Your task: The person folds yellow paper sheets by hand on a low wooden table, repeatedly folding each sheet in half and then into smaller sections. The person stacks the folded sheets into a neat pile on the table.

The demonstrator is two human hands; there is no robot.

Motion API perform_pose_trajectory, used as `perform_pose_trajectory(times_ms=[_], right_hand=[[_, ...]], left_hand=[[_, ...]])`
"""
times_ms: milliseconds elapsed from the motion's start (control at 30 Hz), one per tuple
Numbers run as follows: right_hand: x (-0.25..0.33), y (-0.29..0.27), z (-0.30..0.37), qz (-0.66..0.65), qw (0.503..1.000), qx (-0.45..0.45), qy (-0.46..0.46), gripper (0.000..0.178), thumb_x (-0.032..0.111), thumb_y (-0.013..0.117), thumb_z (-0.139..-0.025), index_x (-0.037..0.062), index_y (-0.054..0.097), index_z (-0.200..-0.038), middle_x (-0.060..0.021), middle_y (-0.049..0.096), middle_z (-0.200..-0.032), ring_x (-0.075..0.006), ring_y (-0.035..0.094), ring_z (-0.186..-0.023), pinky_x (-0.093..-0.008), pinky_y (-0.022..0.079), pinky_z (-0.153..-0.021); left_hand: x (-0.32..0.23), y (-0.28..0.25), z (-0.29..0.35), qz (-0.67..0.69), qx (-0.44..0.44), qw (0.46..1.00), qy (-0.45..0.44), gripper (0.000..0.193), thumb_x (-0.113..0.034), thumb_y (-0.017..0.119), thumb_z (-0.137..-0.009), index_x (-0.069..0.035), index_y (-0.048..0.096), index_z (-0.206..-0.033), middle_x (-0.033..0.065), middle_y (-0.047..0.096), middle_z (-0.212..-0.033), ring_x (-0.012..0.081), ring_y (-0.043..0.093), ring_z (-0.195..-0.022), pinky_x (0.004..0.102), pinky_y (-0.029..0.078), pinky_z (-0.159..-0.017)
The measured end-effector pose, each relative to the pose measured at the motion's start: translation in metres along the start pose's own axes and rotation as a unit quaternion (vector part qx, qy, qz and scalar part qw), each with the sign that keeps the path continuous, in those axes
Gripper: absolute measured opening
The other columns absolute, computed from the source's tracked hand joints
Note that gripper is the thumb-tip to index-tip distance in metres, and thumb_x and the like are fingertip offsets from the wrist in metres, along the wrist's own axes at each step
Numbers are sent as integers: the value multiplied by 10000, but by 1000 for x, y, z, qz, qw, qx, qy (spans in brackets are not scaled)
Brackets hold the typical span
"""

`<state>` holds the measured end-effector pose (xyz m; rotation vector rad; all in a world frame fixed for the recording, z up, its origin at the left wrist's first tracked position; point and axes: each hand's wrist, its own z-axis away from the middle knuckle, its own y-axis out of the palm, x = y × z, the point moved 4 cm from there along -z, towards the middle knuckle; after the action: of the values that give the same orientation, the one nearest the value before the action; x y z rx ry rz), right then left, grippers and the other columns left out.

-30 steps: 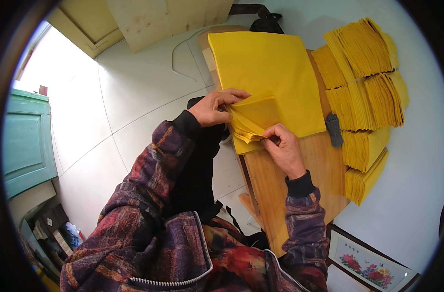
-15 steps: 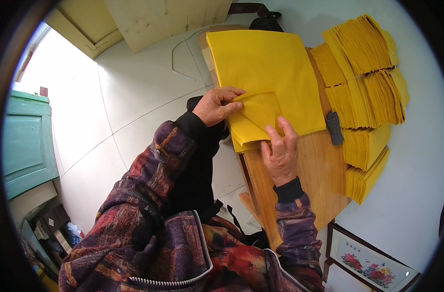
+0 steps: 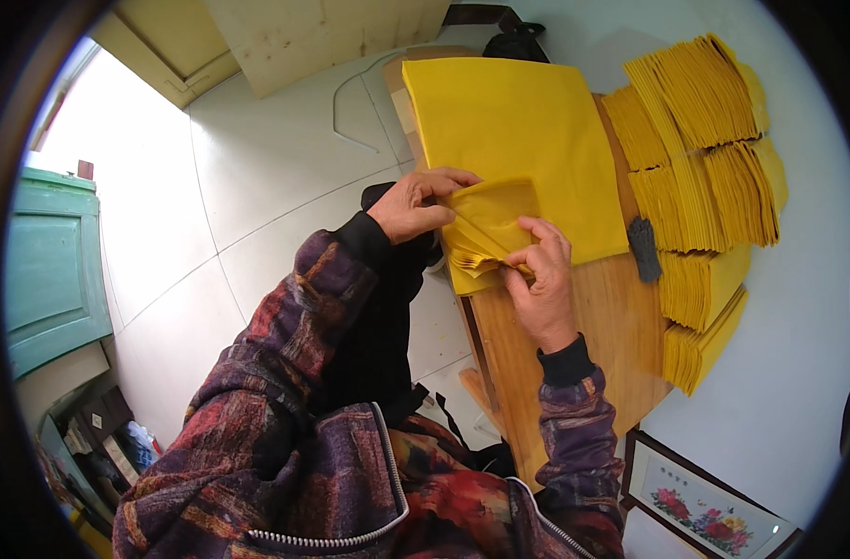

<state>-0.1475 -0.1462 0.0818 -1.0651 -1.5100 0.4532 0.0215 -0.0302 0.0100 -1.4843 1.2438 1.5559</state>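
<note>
A stack of large yellow paper sheets point(image 3: 518, 130) lies on a wooden board point(image 3: 583, 345). At its near edge, a folded bundle of yellow paper point(image 3: 490, 228) is fanned out. My left hand point(image 3: 415, 207) presses on the bundle's left corner with the fingers on top. My right hand point(image 3: 539, 289) pinches the lower right edge of the bundle's layers between thumb and fingers.
Rows of folded yellow paper bundles point(image 3: 704, 158) are piled along the right of the board. A small dark block point(image 3: 643, 249) lies beside the sheets. A framed flower picture point(image 3: 700, 503) leans at lower right. A teal cabinet point(image 3: 52, 261) stands at left on the pale tiled floor.
My right hand slid down the board and then came back up to the bundle's lower edge, now pinching its layers. My left hand stayed on the bundle's left corner.
</note>
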Motion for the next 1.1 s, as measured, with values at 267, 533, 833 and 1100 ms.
perform_pose_trajectory(times_ms=[267,533,833,1100], right_hand=[[-3,-1,1,-28,999,21,33,164,-50,678,-711,34,570,-803,-128,562,-1228,-348,463,-1197,-415,407,-982],[6,-1,13,83,995,-53,-9,414,-42,694,-705,63,539,-1074,-160,447,-1334,-355,440,-1225,-411,411,-1003],[13,2,19,168,980,-65,-85,306,-20,712,-703,65,608,-978,-138,476,-1324,-347,426,-1247,-422,397,-1024],[7,-1,6,40,999,-17,-13,159,-55,666,-691,36,585,-792,-151,524,-1290,-377,426,-1236,-437,387,-1008]], left_hand=[[-4,-1,-1,-17,21,1000,12,390,-42,546,-705,44,653,-1070,136,510,-1333,246,490,-1207,336,357,-1045],[6,2,-5,-77,-75,994,19,296,-214,663,-893,71,653,-972,148,602,-1204,215,575,-1031,319,453,-907],[5,2,-4,-92,-77,992,37,291,-220,655,-898,69,657,-928,170,619,-1176,213,583,-1018,315,454,-890],[0,4,-2,-42,-45,998,22,238,-162,644,-870,65,659,-940,154,598,-1214,207,558,-1082,319,434,-930]])
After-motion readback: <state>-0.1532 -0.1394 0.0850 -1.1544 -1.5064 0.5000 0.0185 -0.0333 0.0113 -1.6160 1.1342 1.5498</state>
